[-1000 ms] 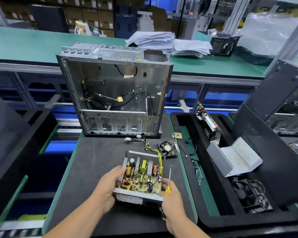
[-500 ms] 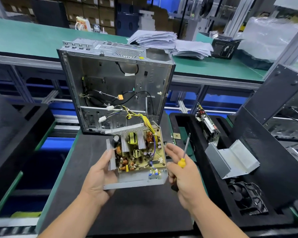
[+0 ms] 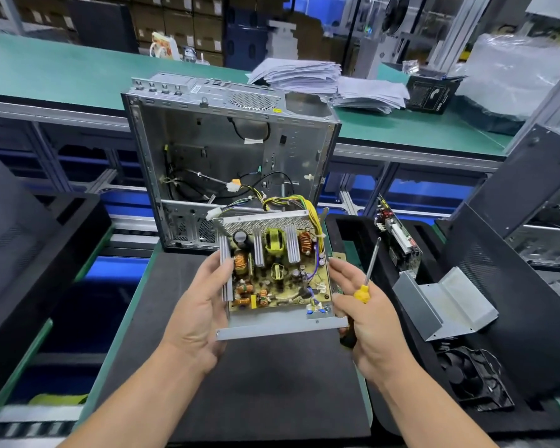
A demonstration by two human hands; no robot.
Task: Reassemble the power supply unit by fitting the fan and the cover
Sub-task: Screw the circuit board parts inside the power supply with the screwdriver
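no text, brand or number can be read here. a small white sticker on the top panel of the computer case, upper middle of the frame, carries print too small to make out. a black box at the upper right of the frame bears a white telephone-handset sign and beside it pale markings that stay illegible. the stack of papers at the upper middle shows only grey blur, no legible lines.
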